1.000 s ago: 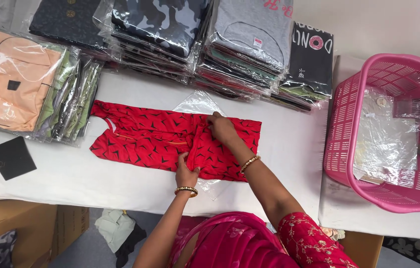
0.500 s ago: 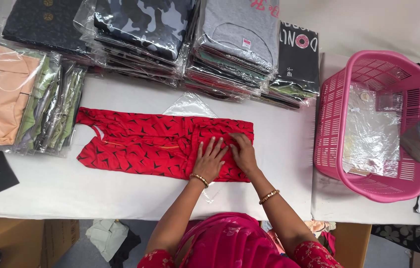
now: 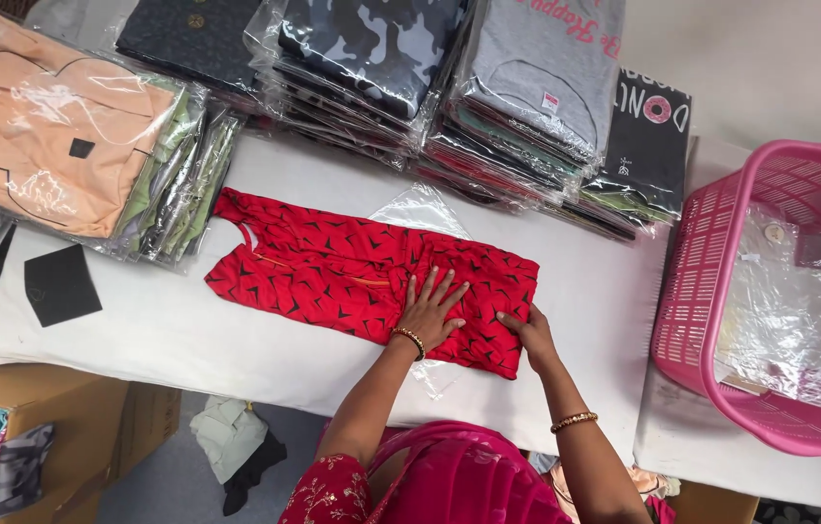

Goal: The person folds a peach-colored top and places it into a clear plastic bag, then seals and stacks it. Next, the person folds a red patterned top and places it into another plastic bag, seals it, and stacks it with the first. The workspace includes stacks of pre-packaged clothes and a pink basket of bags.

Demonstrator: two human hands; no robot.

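A red garment (image 3: 333, 264) with a small black print lies folded lengthwise on the white table (image 3: 158, 330), over a clear plastic bag (image 3: 420, 209). My left hand (image 3: 432, 309) rests flat on its right part, fingers spread. My right hand (image 3: 527, 333) grips the garment's lower right edge, fingers curled around the cloth. Both wrists wear gold bangles.
Stacks of bagged folded clothes (image 3: 372, 58) line the back of the table, with a peach one (image 3: 42, 136) at the left. A pink plastic basket (image 3: 711, 291) holding clear bags stands at the right. A black card (image 3: 59, 283) lies at the left; cardboard boxes (image 3: 51, 427) stand below.
Both hands slid right along the garment. The left hand went from the near edge onto the cloth and now lies flat; the right hand moved to the lower right edge and took hold.
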